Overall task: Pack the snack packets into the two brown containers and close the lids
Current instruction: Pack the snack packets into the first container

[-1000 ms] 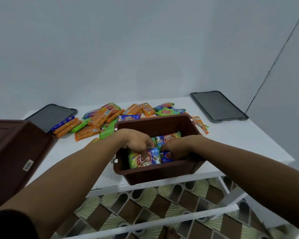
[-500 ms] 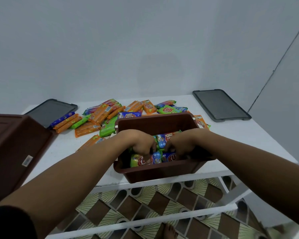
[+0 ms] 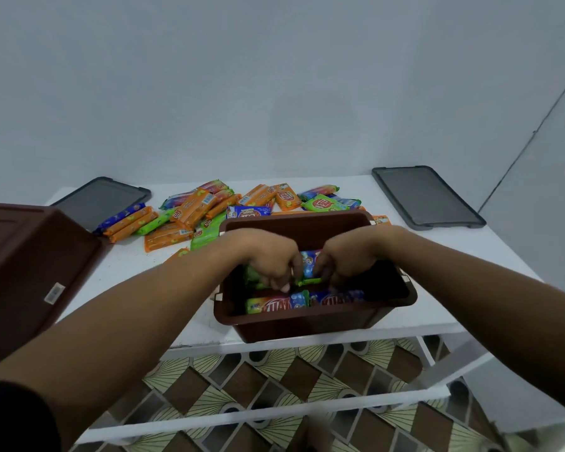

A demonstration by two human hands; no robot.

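White table (image 3: 437,256) held the brown container (image 3: 307,327) near its front edge; left hand (image 3: 268,256) and right hand (image 3: 348,256) sat close together inside, both pinching one snack packet (image 3: 308,263), loose packets (image 3: 193,210) heaped behind

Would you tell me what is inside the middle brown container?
Snack packets lie along its near wall; left hand and right hand grip a blue packet. Anything beneath the hands is covered.

Plain room, likely home: bare white walls (image 3: 274,76), patterned brown floor tiles (image 3: 274,380), white table (image 3: 131,256).
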